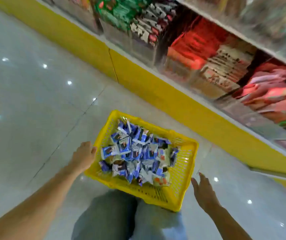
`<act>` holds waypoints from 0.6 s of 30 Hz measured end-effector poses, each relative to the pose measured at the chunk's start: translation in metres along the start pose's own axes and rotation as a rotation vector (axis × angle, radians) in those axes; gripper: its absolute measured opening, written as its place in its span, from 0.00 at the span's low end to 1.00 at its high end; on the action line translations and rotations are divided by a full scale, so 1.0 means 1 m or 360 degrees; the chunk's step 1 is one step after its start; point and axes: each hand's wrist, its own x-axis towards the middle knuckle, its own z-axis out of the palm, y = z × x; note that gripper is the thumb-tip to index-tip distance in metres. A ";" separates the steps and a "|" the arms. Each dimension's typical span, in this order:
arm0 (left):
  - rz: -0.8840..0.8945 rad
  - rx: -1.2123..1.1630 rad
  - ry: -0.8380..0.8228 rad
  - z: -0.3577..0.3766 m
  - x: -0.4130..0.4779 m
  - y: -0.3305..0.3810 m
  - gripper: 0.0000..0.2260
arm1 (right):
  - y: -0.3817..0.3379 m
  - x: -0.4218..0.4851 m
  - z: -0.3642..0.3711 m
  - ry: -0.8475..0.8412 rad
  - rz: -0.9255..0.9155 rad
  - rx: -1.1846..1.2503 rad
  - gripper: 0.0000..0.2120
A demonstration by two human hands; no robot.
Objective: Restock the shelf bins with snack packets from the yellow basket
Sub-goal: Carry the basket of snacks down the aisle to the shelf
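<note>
A yellow plastic basket [182, 172] sits on the tiled floor, just in front of my knees. It is heaped with several blue and white snack packets [135, 153]. My left hand [84, 155] lies against the basket's left rim; how its fingers sit on the rim is not clear. To the right of the basket, my right hand [203, 190] hovers with fingers spread and holds nothing. The shelf bins [208, 61] run across the upper right, blurred, filled with red, green and brown packets.
A yellow plinth [156, 87] runs under the shelf from upper left to lower right. Glossy grey floor tiles [34, 101] spread to the left of the basket. My legs in grey trousers [121, 219] are below the basket.
</note>
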 end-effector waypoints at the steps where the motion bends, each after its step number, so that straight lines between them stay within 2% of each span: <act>1: -0.0050 0.0006 -0.0014 0.014 0.014 -0.005 0.13 | 0.003 0.015 0.018 -0.0005 0.0068 0.0106 0.26; 3: -0.0155 -0.0045 0.0024 0.040 0.043 -0.017 0.18 | 0.011 0.042 0.050 0.0051 0.0070 0.0298 0.21; 5: -0.0214 -0.0167 -0.0013 0.060 0.064 -0.025 0.20 | 0.020 0.067 0.075 0.0148 0.0173 0.0498 0.06; 6: -0.0250 -0.0222 -0.0040 0.069 0.071 -0.029 0.21 | 0.020 0.074 0.081 0.0163 0.0272 0.0522 0.05; 8: -0.0330 -0.0319 -0.0079 0.077 0.086 -0.035 0.21 | 0.022 0.089 0.088 0.0198 0.0360 0.0517 0.13; 12: -0.0490 -0.0582 -0.0139 0.074 0.105 -0.039 0.27 | 0.018 0.101 0.077 0.0216 0.0445 0.0447 0.22; 18: -0.0503 -0.0288 -0.0108 0.036 0.066 -0.050 0.37 | -0.017 0.071 0.022 0.0400 0.0422 0.0325 0.30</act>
